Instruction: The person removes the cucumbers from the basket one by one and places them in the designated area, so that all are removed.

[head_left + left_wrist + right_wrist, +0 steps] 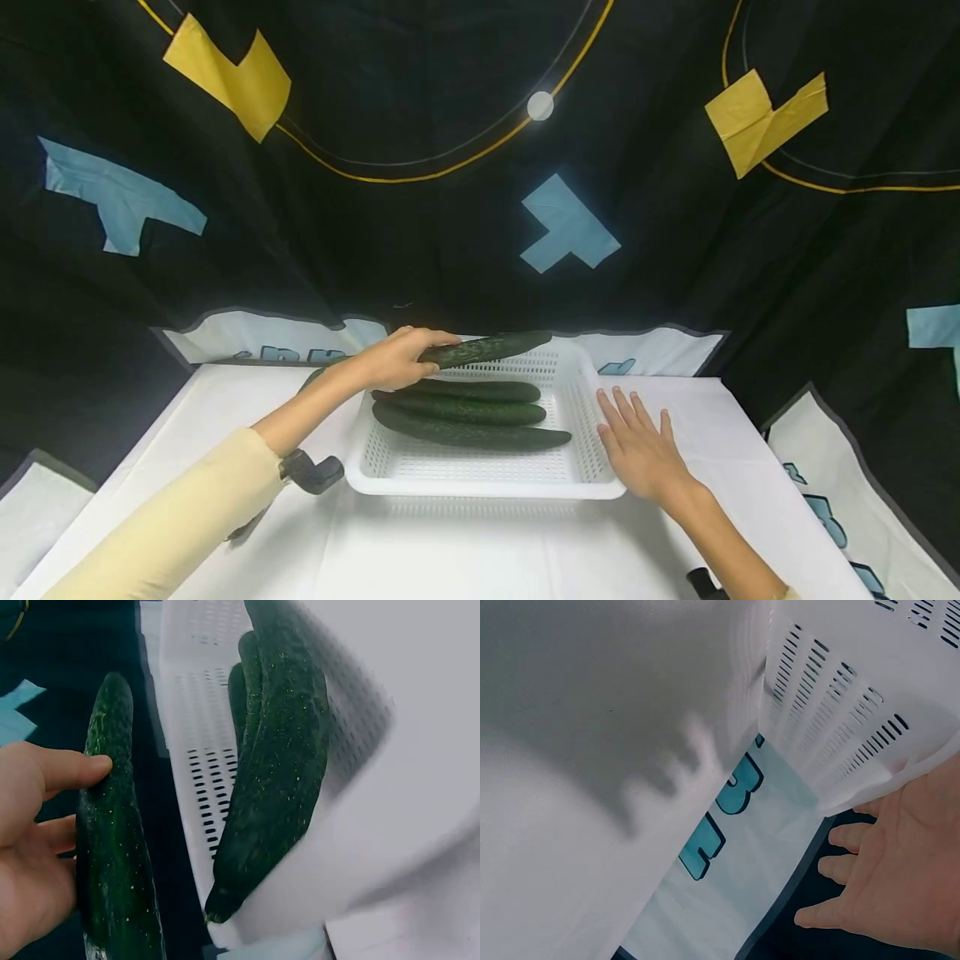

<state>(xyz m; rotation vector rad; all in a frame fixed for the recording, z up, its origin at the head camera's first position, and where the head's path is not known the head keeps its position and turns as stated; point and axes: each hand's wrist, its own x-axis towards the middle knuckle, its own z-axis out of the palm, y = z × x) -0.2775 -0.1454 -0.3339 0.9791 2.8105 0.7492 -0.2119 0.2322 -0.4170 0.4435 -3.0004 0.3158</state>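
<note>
My left hand (401, 357) grips a long dark green cucumber (491, 348) above the back rim of a white plastic basket (480, 486). In the left wrist view the thumb and fingers are curled round that cucumber (116, 847), outside the basket wall. A green tapered end also shows behind the left wrist in the head view. Three more cucumbers (472, 429) lie side by side in the basket, their left ends partly behind the hand. My right hand (641, 446) is at the basket's right side, fingers straight and spread, holding nothing; its fingertips are beside the slotted wall (840, 712).
The basket stands on a white-covered table (450, 550). A black curtain (420, 250) with yellow and blue patches hangs right behind the table's back edge. Dark wrist straps (315, 472) hang below the left forearm.
</note>
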